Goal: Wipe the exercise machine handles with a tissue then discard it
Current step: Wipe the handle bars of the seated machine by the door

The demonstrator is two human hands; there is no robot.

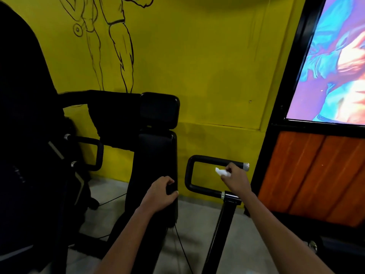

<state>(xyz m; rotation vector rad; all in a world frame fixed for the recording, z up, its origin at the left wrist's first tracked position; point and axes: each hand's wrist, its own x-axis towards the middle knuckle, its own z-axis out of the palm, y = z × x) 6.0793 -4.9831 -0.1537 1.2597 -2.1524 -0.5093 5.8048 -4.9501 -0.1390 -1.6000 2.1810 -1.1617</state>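
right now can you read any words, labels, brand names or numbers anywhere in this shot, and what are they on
None can be read.
Black machine frame: faint pale marks, too dark and blurred to read.
Yellow wall: a line drawing of a muscular figure, no lettering.
Picture panel: colours only, no text.
Tissue, right hand, left hand, handle: no markings.
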